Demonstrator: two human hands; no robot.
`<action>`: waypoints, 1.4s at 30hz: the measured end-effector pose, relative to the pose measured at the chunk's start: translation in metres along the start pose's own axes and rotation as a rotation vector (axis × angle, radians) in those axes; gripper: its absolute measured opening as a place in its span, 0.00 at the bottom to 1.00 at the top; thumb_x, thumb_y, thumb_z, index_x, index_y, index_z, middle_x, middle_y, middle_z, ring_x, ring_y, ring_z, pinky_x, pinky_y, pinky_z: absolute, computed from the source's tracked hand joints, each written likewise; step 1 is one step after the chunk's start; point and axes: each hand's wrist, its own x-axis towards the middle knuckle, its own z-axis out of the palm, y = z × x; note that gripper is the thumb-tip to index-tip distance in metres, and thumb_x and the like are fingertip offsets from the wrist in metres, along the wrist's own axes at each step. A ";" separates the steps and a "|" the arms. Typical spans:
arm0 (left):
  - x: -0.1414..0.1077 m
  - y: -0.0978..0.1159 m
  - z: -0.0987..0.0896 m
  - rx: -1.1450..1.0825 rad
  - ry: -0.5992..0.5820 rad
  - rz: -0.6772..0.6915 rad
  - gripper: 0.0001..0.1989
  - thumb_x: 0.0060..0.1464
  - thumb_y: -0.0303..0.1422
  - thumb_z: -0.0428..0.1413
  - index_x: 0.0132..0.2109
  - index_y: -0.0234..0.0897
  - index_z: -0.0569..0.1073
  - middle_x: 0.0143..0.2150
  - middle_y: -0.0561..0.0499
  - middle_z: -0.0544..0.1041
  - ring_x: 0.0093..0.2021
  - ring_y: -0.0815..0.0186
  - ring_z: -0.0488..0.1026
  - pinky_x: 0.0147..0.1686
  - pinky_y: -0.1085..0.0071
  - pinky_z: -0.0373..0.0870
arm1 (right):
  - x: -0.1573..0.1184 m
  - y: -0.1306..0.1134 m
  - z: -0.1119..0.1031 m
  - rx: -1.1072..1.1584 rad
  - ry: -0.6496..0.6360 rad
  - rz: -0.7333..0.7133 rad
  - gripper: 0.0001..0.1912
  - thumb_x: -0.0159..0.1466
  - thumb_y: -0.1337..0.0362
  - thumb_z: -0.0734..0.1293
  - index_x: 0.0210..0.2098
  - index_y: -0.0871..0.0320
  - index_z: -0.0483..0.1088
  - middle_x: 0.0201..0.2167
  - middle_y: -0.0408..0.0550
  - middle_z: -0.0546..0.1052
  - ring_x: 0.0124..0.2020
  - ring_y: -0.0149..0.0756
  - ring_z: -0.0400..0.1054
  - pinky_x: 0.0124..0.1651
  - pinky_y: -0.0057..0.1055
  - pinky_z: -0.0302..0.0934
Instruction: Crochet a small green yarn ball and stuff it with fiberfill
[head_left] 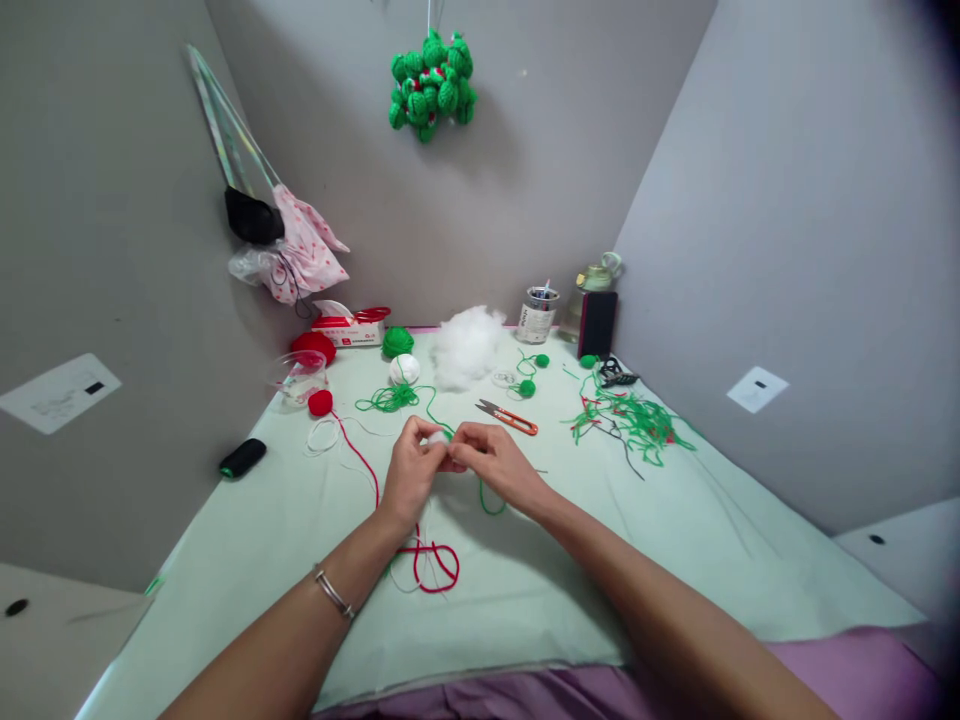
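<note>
Over the middle of the table, my left hand [411, 465] is closed, with its fingertips around a small white and green piece [438, 437]. Whether this is stuffing or crocheted yarn I cannot tell. My right hand [495, 462] meets it from the other side, thumb and finger pinched at the same piece. Green yarn [492, 510] hangs below the right hand, and more runs up toward a loose green tangle [390, 398]. Behind the hands lie orange-handled thread snips [514, 418]. Red yarn [435, 570] is looped on the cloth nearer to me.
White stuffing [469, 347] is heaped at the back, beside green [397, 343] and white yarn balls [404, 370]. Cut green yarn scraps [637, 420] lie right. A pen tin [538, 315] and dark phone [598, 325] stand behind. A clear plastic bowl [289, 378] is left.
</note>
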 end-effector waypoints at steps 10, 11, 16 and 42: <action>-0.007 0.012 -0.001 -0.138 -0.114 -0.065 0.15 0.56 0.42 0.64 0.41 0.39 0.70 0.38 0.54 0.77 0.34 0.68 0.77 0.45 0.65 0.80 | 0.014 0.021 -0.006 0.002 0.103 0.020 0.13 0.57 0.56 0.69 0.22 0.55 0.65 0.18 0.38 0.67 0.22 0.28 0.54 0.27 0.28 0.46; -0.006 0.013 -0.003 -0.147 -0.126 -0.082 0.16 0.56 0.43 0.65 0.41 0.39 0.71 0.37 0.53 0.77 0.34 0.69 0.77 0.45 0.64 0.80 | 0.014 0.021 -0.007 -0.009 0.101 0.016 0.14 0.58 0.55 0.70 0.23 0.55 0.65 0.18 0.37 0.66 0.22 0.28 0.53 0.27 0.28 0.45; 0.000 0.009 -0.008 -0.122 -0.129 -0.096 0.20 0.48 0.39 0.72 0.41 0.38 0.71 0.35 0.56 0.76 0.30 0.70 0.76 0.43 0.64 0.82 | 0.009 0.016 -0.008 -0.054 0.035 0.001 0.15 0.62 0.53 0.67 0.26 0.55 0.66 0.19 0.37 0.64 0.23 0.30 0.53 0.28 0.29 0.46; 0.004 -0.001 -0.009 -0.019 -0.097 0.000 0.19 0.51 0.43 0.67 0.39 0.40 0.67 0.25 0.60 0.73 0.25 0.69 0.72 0.35 0.65 0.79 | 0.006 0.008 -0.001 -0.097 0.021 -0.007 0.18 0.65 0.49 0.64 0.25 0.54 0.65 0.19 0.38 0.65 0.23 0.31 0.54 0.28 0.29 0.49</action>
